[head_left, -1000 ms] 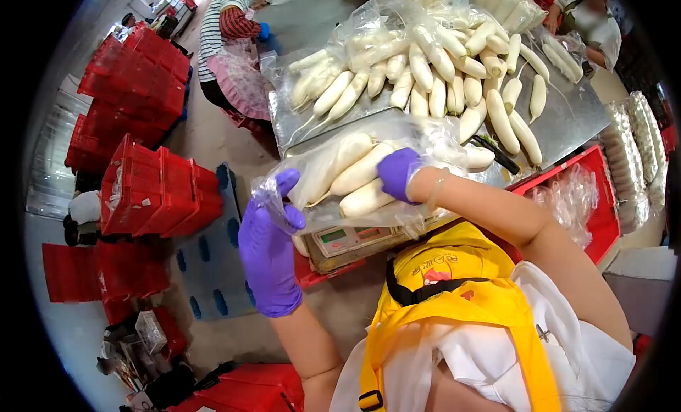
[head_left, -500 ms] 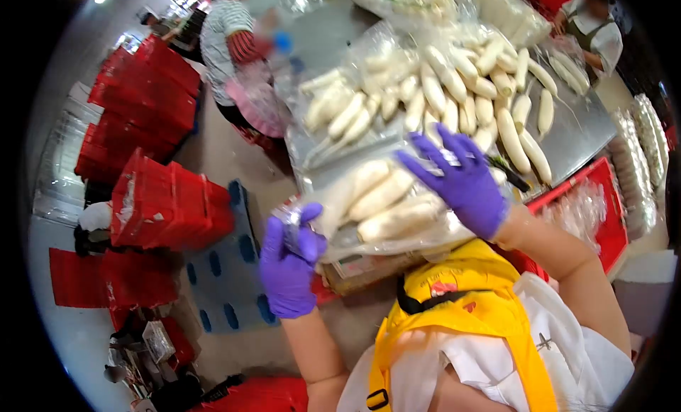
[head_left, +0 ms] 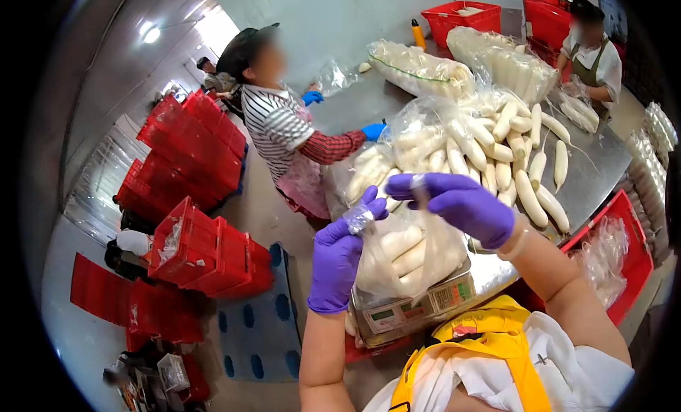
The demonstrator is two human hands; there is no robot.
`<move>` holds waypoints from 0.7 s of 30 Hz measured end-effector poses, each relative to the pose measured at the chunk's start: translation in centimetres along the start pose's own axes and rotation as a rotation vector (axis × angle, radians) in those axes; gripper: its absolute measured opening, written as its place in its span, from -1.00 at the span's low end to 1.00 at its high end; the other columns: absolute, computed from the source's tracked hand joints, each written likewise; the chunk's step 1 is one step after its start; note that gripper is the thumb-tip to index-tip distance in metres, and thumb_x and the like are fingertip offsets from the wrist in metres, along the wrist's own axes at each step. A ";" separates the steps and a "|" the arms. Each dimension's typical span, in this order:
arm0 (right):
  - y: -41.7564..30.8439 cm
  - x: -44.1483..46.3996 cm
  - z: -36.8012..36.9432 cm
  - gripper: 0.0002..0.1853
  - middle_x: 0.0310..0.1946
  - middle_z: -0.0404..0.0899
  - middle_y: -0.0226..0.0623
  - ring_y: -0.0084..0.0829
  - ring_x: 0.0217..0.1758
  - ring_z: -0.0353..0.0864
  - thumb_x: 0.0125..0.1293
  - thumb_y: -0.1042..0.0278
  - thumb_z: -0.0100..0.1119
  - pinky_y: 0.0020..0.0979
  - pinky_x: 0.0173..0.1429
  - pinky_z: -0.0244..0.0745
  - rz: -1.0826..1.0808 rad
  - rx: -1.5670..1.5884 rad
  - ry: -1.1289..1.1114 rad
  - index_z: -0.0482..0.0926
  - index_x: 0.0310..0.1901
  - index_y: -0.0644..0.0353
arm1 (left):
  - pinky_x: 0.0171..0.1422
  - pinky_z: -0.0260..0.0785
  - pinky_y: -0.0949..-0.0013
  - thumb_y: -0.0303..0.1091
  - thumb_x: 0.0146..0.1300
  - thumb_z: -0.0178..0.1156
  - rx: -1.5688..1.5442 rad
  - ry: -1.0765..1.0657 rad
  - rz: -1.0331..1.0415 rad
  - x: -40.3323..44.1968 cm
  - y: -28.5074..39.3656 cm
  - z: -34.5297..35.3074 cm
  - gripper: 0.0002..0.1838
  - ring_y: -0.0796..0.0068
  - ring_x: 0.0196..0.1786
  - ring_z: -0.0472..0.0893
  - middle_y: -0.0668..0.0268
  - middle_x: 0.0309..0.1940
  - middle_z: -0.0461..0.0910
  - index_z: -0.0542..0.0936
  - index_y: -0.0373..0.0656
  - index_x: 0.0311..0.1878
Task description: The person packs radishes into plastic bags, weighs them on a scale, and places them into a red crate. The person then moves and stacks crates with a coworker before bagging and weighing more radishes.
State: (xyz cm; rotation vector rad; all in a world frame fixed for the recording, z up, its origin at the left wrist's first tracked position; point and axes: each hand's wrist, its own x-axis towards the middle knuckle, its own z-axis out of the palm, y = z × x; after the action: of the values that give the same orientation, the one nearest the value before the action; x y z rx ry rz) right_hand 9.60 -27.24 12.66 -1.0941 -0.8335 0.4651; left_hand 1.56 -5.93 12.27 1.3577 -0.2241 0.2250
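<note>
The left hand [head_left: 339,259], gloved in purple, is raised with its fingers clamped on a crumpled upper edge of the clear plastic bag [head_left: 379,266]. The right hand [head_left: 468,210], in a matching glove, is positioned just beside it. Its fingers are extended side by side, and a strand of bag film runs up to them; whether they are clamped on this film cannot be determined.

The bag hangs directly below and between the two sets of fingers. It contains several white radishes [head_left: 410,259], lying side by side at a slant. Below the bag is a scale [head_left: 383,320], its display panel facing the wearer; contact between bag and platform is hidden by the film.

Beyond the fingers, to the upper right, loose radishes [head_left: 528,199] are heaped on the metal tabletop [head_left: 592,157]. Farther beyond the fingers is a large filled bag [head_left: 422,75], with a red basket [head_left: 461,20] and an orange bottle [head_left: 418,35] behind it.

To the upper left of the fingers, a co-worker in a striped shirt [head_left: 273,118] extends one blue glove [head_left: 373,132] to the near side of the heap. To the right of the fingers, well apart, a red crate [head_left: 635,245] holds clear film [head_left: 599,259]. To the left, well apart, stand stacked red crates [head_left: 213,259] beside a blue pallet [head_left: 266,327].
</note>
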 end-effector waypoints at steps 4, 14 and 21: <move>3.6 3.0 0.2 -0.53 0.27 0.37 -0.24 -0.41 0.34 0.31 0.38 0.57 -0.19 -0.42 0.42 0.12 -0.397 -0.448 -0.213 0.30 0.32 0.29 | 0.23 0.34 0.41 -0.79 0.06 -0.03 0.419 0.108 0.236 -0.2 -1.4 -1.0 -0.55 0.48 0.04 0.57 0.29 -0.08 0.65 0.63 -0.31 0.00; 5.3 4.0 0.8 -0.57 0.05 0.59 -0.24 -0.49 0.06 0.57 0.29 0.42 0.16 -0.46 0.21 0.42 -0.194 -0.651 -0.162 0.47 0.21 0.20 | -0.01 0.42 0.48 -0.44 0.12 0.32 0.229 0.011 -0.244 -0.3 -2.7 -2.6 -0.77 0.62 -0.22 0.57 0.39 -0.27 0.66 0.65 -0.25 -0.13; 5.6 2.3 0.4 -0.59 -0.13 0.69 -0.33 -0.61 -0.09 0.61 0.22 0.39 0.29 -0.49 0.09 0.49 -0.020 -0.490 -0.141 0.57 0.13 0.12 | -0.08 0.37 0.52 -0.43 0.07 0.33 0.150 -0.131 -0.333 -0.6 -4.1 -0.9 -0.71 0.66 -0.25 0.52 0.44 -0.27 0.61 0.63 -0.24 -0.10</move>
State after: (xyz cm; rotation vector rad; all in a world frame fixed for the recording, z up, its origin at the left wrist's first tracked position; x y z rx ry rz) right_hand 11.08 -23.09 8.44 -1.5129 -1.1173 0.3298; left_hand 2.23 -5.88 8.11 1.5371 -0.0886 -0.1283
